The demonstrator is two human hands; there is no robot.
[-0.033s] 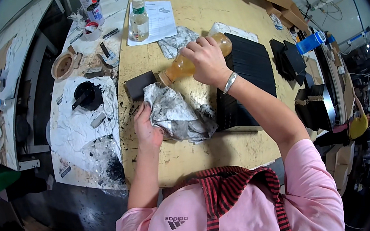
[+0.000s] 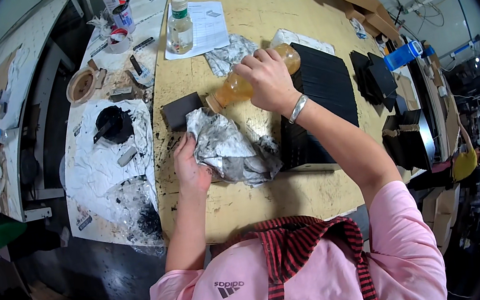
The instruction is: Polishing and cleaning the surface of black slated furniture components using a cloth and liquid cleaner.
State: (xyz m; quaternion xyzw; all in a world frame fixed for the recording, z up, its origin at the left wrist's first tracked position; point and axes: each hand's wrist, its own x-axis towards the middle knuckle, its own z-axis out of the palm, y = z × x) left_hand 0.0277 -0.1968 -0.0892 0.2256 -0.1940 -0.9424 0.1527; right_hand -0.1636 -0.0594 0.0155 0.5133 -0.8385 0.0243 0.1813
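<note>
My right hand (image 2: 270, 80) is closed round a plastic bottle (image 2: 233, 91) of amber liquid. The bottle is tipped, its mouth low at the left, just above a stained white cloth (image 2: 224, 143). My left hand (image 2: 190, 167) grips that cloth by its left edge, fingers behind it and partly hidden. Whether liquid is flowing out cannot be seen. Beyond the cloth's upper left edge lies a dark grey block (image 2: 182, 111). To the right, under my right forearm, stands a long row of black panels (image 2: 325, 88).
A clear bottle (image 2: 180, 31) with a green band stands on a printed sheet (image 2: 210, 30) at the back. Another smudged cloth (image 2: 231, 54) lies near it. On the left table are a black pot (image 2: 114, 124) on white cloth and a round brown tub (image 2: 82, 85). Black boards (image 2: 375, 80) lie far right.
</note>
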